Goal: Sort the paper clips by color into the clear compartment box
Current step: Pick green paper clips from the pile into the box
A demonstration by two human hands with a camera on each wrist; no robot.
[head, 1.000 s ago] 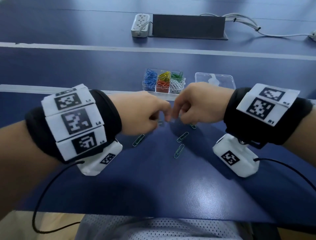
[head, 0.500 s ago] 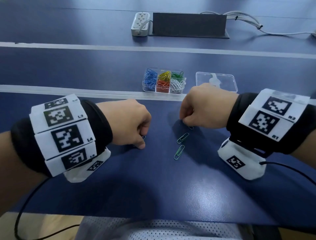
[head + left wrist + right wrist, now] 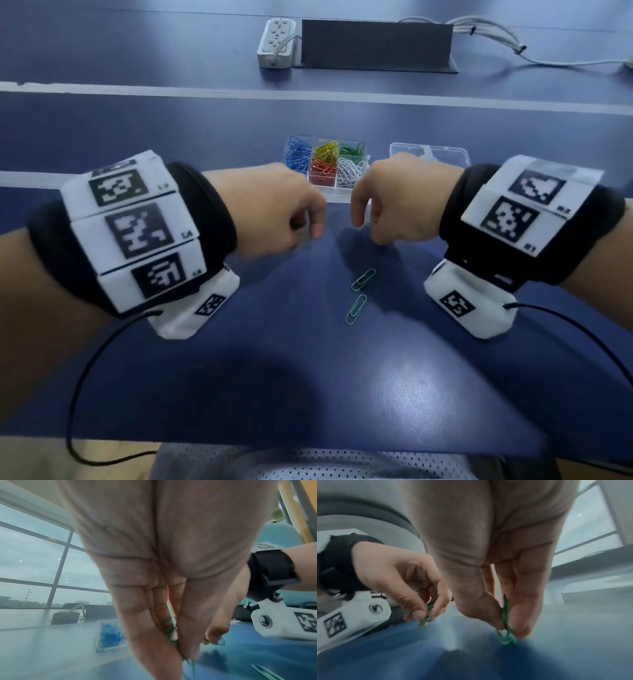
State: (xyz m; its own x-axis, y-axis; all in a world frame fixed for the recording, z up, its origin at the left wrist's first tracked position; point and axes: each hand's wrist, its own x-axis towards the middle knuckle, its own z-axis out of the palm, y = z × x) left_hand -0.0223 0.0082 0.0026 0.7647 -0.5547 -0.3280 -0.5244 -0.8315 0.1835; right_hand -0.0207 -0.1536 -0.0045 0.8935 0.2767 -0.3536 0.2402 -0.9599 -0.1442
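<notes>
Just before the box point(image 3: 327, 161), each hand, left point(image 3: 270, 209) and right point(image 3: 404, 202), pinches green clips point(image 3: 505, 616) above the surface point(image 3: 308, 377).

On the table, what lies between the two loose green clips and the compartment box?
In the head view, only the hands: left hand and right hand hover over that stretch, each pinching green clips. Otherwise bare blue table separates the loose green clips from the compartment box.

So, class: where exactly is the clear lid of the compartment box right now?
In the head view the clear lid lies flat on the blue table, right of the compartment box, partly hidden behind the right hand.
</notes>
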